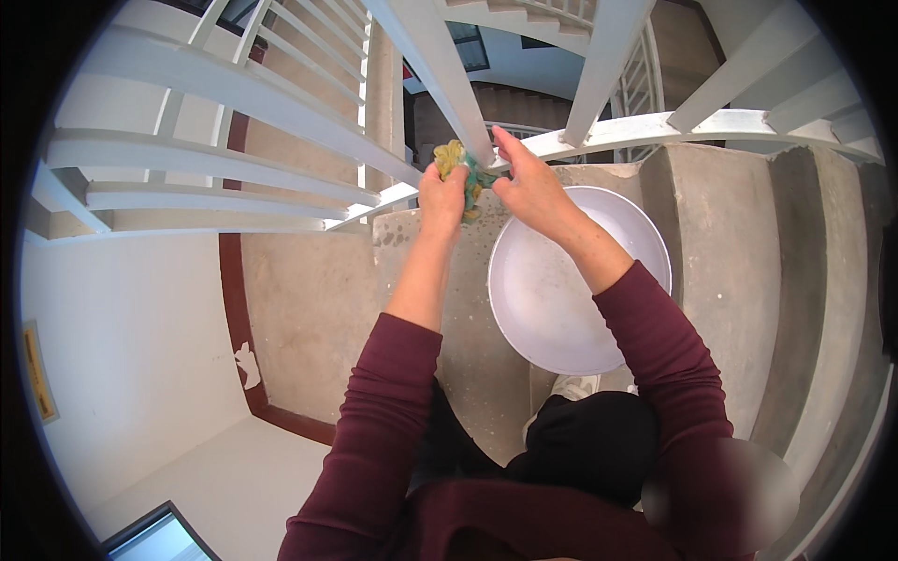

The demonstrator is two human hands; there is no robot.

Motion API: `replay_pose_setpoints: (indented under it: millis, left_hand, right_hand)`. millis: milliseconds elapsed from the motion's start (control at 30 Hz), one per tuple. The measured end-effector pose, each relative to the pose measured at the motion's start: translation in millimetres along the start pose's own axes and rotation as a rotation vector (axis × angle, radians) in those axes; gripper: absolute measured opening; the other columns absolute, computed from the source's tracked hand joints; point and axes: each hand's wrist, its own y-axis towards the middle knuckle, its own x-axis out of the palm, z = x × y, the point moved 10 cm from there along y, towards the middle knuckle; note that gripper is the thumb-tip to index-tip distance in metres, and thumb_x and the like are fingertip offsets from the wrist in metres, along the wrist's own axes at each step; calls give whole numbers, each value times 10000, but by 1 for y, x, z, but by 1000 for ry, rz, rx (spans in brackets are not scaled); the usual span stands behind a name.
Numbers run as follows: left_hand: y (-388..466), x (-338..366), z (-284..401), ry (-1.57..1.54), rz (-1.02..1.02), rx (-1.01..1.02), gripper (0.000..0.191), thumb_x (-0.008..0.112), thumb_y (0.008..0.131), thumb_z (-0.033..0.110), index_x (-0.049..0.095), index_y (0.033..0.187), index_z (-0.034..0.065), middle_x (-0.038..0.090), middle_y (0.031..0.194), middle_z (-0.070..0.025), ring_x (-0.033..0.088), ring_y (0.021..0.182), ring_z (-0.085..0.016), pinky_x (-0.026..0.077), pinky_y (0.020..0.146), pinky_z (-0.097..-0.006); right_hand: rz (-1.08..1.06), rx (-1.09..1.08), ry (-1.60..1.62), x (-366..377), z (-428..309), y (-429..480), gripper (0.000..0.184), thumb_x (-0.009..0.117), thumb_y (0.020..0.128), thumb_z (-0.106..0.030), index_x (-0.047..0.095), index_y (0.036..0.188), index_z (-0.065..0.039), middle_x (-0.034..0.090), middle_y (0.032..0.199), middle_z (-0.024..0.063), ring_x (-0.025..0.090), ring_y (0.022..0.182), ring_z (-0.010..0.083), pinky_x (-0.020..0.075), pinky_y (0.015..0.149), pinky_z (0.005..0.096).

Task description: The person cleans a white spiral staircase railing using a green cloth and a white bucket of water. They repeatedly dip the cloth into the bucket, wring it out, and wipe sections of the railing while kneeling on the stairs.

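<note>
A crumpled yellow and green cloth (449,156) is gripped in my left hand (443,200), against the foot of a white metal baluster (449,84). On the other side of that baluster, my right hand (530,182) has its index finger stretched up by the post. Its thumb points towards the cloth's green end; whether it touches the cloth I cannot tell. Below the hands, a round white basin (554,301) with whitish, cloudy contents rests on the concrete step, partly hidden by my right forearm. The white bottom rail (603,131) runs past both hands.
Concrete steps (729,280) lie to the right, and a landing (302,301) with a dark red border lies to the left. My shoe (575,386) is beside the basin's near rim. Beyond the railing, the stairwell drops to lower flights. A framed window (161,536) shows at lower left.
</note>
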Motion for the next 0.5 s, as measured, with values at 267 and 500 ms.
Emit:
replay_pose_setpoints:
  millis: [267, 500]
  left_hand:
    - [-49, 23, 28, 2, -476, -60, 345, 635, 802, 109, 590, 1123, -8, 629, 1016, -59, 589, 913, -131, 458, 818, -268]
    - [-40, 15, 44, 132, -602, -37, 504, 708, 793, 183, 523, 1232, 18, 589, 1117, -71, 545, 1033, -144, 438, 884, -292]
  right_hand:
    - [-38, -34, 59, 6, -5, 3, 656, 531, 773, -51, 345, 1400, -4, 457, 1339, 260, 453, 1242, 365, 367, 1023, 381]
    - [100, -188, -216, -30, -34, 1, 453, 556, 769, -10, 552, 1216, -82, 585, 1089, 214, 601, 924, 385, 477, 828, 415]
